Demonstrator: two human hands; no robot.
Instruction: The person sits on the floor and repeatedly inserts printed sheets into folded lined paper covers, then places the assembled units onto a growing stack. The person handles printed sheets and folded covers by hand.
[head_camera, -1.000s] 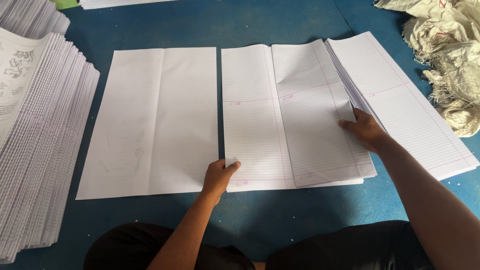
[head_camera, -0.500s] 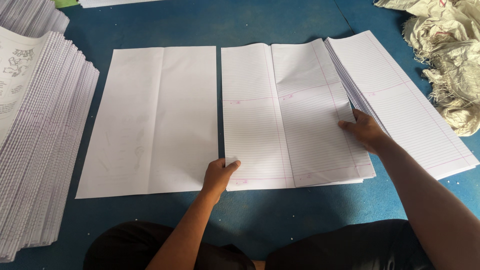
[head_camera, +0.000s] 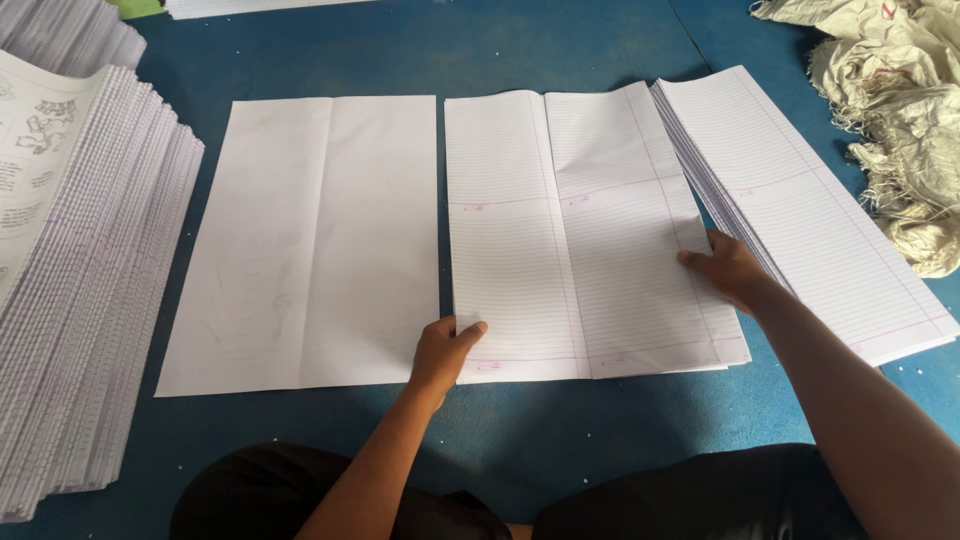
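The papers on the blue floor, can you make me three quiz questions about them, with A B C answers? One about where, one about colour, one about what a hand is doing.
1. Where is the fanned stack of lined sheets?
A. right of the middle lined sheet
B. left of the blank sheet
C. under the cloth

2. What colour is the floor?
A. red
B. blue
C. yellow

3. What is the left hand doing?
A. resting on the cloth
B. hanging in the air
C. pinching the lined sheet's bottom corner

Answers: A, it lies beside the sheet's right edge; B, blue shows between the papers; C, fingers grip that corner.
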